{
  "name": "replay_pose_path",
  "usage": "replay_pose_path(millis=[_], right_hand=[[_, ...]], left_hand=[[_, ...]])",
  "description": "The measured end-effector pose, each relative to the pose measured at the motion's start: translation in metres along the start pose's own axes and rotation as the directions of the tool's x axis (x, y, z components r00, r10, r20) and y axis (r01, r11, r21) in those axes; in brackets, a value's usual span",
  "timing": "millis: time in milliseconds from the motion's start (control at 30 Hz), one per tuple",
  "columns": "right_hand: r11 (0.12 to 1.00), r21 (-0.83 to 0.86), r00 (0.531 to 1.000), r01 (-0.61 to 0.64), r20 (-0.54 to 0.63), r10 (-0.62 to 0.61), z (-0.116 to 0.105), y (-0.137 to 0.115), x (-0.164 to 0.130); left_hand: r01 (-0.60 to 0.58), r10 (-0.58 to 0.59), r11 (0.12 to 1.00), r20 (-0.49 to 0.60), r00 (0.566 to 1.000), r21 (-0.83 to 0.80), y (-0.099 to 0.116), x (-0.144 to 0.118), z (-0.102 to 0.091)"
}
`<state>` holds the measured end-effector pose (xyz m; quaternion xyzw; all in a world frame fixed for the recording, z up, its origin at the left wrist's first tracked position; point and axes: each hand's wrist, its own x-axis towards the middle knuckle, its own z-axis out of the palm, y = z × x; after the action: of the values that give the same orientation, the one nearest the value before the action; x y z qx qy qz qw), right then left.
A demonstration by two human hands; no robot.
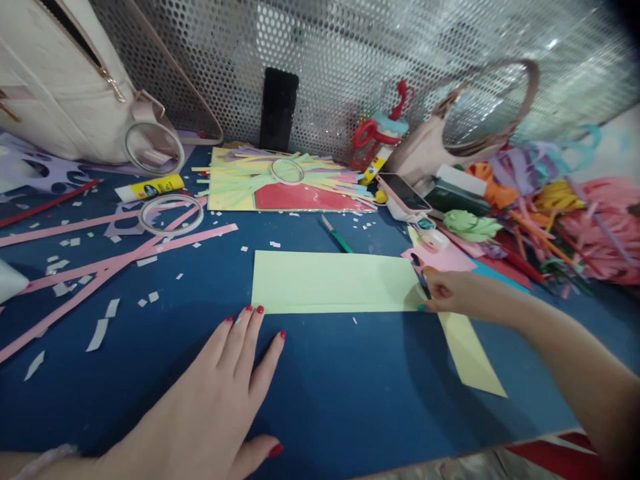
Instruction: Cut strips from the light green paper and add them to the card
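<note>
A pale green sheet of paper [330, 280] lies lengthwise in front of me, with a narrow crease or folded edge along its near side. My left hand [220, 373], with red nails, rests flat with spread fingers, its fingertips at the sheet's near left corner. At the other end my right hand [447, 291] is closed, thumb on the sheet's near right corner. A dark slim object [420, 275], perhaps scissors, is partly hidden beside the right fingers. From below that hand a pale yellow paper strip [473, 353] reaches toward me.
A green craft knife [337, 235] lies beyond the sheet. Glue stick [150, 189], tape roll [171, 215], pink strips [100, 270] and paper scraps are leftward. Behind are cut strips [235, 180] and a phone [279, 110]. Colourful paper pieces [545, 213] crowd the right.
</note>
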<state>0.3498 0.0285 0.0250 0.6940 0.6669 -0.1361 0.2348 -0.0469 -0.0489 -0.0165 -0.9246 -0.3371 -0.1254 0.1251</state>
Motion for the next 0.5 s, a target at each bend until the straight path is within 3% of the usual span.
replay_pose_path(millis=[167, 300, 400, 500], right_hand=[[0.999, -0.003, 0.999, 0.038, -0.015, -0.038, -0.002, 0.011, 0.000], [0.995, -0.013, 0.995, 0.100, -0.021, -0.101, -0.005, 0.007, -0.013], [0.988, -0.138, 0.979, 0.067, -0.182, -0.092, 0.001, -0.009, -0.031], [0.915, -0.374, 0.893, 0.150, -0.346, -0.288, 0.013, -0.032, -0.045]], left_hand=[[0.016, -0.016, 1.000, -0.012, 1.000, -0.002, 0.001, 0.000, -0.002], [0.011, -0.011, 1.000, -0.008, 1.000, 0.011, 0.000, 0.001, -0.003], [0.007, -0.007, 1.000, 0.015, 1.000, 0.007, -0.001, 0.001, -0.003], [0.001, -0.001, 1.000, 0.036, 0.999, -0.009, -0.001, 0.000, -0.003]])
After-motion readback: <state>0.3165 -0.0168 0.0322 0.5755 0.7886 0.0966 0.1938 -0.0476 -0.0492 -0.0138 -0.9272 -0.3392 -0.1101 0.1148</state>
